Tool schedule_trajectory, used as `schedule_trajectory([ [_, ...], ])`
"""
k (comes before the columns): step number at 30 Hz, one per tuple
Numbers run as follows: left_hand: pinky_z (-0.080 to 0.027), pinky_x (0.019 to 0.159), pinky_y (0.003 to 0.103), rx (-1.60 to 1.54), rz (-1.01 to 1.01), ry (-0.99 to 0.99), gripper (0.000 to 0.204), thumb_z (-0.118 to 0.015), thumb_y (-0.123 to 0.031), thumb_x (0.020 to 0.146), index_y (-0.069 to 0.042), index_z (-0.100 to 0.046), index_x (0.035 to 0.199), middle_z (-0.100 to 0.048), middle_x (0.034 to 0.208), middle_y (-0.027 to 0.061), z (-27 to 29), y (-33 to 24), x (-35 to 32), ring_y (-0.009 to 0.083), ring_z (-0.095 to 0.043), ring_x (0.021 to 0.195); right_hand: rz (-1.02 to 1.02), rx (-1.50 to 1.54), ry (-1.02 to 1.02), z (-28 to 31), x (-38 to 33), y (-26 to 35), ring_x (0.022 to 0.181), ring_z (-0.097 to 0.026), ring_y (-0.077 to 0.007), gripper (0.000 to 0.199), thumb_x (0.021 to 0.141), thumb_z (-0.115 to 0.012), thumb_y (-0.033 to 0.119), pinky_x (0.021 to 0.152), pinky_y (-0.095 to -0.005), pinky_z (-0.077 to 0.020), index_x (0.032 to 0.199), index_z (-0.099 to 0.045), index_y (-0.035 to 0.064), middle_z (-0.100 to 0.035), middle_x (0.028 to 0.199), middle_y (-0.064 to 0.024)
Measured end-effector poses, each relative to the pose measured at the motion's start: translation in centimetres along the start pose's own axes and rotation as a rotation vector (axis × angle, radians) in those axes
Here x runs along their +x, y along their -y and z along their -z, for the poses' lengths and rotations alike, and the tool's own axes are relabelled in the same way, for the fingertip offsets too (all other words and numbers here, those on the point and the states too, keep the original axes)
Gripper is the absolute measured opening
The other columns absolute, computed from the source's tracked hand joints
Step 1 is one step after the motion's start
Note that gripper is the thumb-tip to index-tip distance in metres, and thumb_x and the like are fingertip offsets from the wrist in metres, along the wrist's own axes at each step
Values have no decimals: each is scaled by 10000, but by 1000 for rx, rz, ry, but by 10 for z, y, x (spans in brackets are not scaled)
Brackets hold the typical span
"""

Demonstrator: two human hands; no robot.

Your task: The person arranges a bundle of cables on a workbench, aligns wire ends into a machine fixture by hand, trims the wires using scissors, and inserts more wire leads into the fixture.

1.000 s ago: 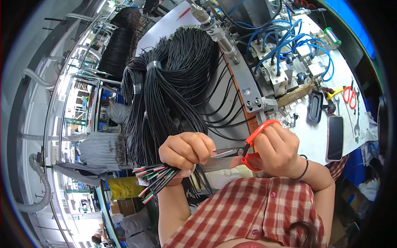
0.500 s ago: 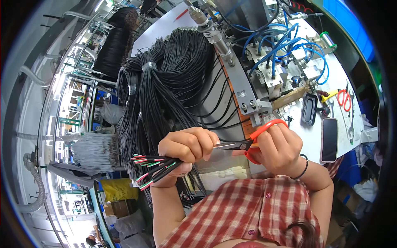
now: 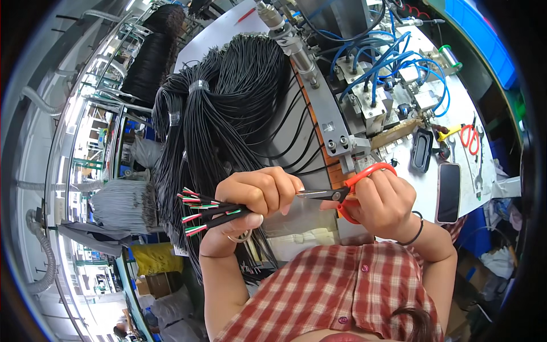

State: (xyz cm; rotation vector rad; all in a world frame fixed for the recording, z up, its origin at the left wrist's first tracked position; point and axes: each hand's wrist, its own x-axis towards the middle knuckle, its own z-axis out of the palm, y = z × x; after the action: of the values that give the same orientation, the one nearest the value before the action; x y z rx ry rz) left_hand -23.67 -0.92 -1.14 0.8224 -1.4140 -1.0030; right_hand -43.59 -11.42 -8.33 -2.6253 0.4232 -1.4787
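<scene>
A handful of black cables (image 3: 219,214) is clasped in my left hand (image 3: 253,194). Their cut ends fan out to the left, showing thin red, green and white inner wires. My right hand (image 3: 384,199) grips red-handled scissors (image 3: 337,196), its fingers through the loops. The blades point left, and their tips meet the fingertips of my left hand. Whether a wire lies between the blades, I cannot make out. Behind my left hand spreads a large pile of black cables (image 3: 239,91), tied in bunches.
Right of the pile stands a metal fixture (image 3: 322,102) with blue air tubes (image 3: 379,71). A phone (image 3: 448,192), a black tray (image 3: 422,150), a second red-handled pair of scissors (image 3: 470,139) and wrenches lie on the white table. Grey cable bundles (image 3: 122,204) hang at left.
The cable ends in my left hand have shifted and sit closer together. The scissor blades have turned slightly. Both hands stay in nearly the same place.
</scene>
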Motion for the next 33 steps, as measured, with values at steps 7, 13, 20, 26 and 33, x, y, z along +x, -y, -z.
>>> schedule_trajectory([
  [7,-477,705,416,-33,-45,9,290,-554,-182,743,-55,-440,509,-451,553,37,-5,10,7,197,-513,639,-86,148,-12,4,-2,-7,433,-408,-152,332,711,-757,224,377,-261,-330,656,-482,46,-391,552,-21],
  [13,-467,685,392,-24,-12,71,245,-578,-174,750,-43,-475,570,-479,620,62,-5,26,8,220,-508,647,-675,60,-87,36,-15,-53,491,-499,-127,236,725,-735,50,447,-240,-380,721,-503,8,-510,594,-72],
  [20,-426,653,400,1042,350,948,286,-563,-25,656,-42,-506,936,-503,762,122,-23,67,-6,315,-529,745,-970,-712,22,89,-145,-196,757,-603,-372,223,777,-670,205,664,-431,-461,883,-594,24,-627,814,-192],
  [26,-429,758,388,1039,277,818,305,-583,-37,658,-51,-507,954,-520,820,107,-10,58,-25,297,-529,825,-1008,-750,317,107,-230,-254,836,-595,-396,203,760,-549,74,728,-465,-468,937,-628,14,-621,889,-217],
  [33,-428,874,390,1412,253,620,271,-599,-31,653,-51,-515,910,-541,868,109,26,54,-50,278,-533,865,-716,-483,73,99,-148,-175,866,-599,-323,174,781,-619,44,762,-349,-478,945,-617,-17,-610,1002,-181],
])
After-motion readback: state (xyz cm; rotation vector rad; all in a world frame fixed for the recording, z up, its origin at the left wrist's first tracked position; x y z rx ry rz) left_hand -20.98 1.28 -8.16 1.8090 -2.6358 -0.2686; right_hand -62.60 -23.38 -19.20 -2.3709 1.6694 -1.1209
